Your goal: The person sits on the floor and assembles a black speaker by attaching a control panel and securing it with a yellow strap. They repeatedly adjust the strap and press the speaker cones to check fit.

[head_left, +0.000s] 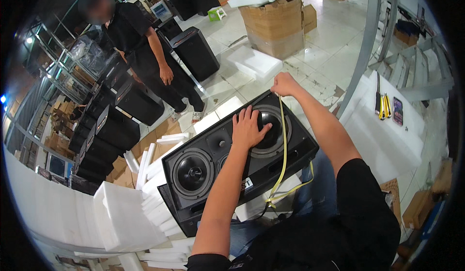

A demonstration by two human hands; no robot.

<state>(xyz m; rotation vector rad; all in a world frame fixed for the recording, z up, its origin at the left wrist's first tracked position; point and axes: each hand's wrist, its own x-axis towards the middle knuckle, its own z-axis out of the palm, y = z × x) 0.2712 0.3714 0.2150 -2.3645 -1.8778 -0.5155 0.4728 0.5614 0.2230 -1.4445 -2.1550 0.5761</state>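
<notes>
Just beyond the black speaker cabinet's (261, 167) far right corner, a right hand (286, 84) closes on a yellow strap (284, 151), apparently to hold it across the front; the left hand (248, 129), fingers apart, lies flat, presumably steadying the cabinet before the person.

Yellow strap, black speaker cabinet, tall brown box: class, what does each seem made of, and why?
Yellow strap: probably smooth plastic, thin, flat and gently bowed. Black speaker cabinet: perhaps painted wood or plastic; its matte finish leaves this open. Tall brown box: likely cardboard, dull, with crumpled edges.
</notes>
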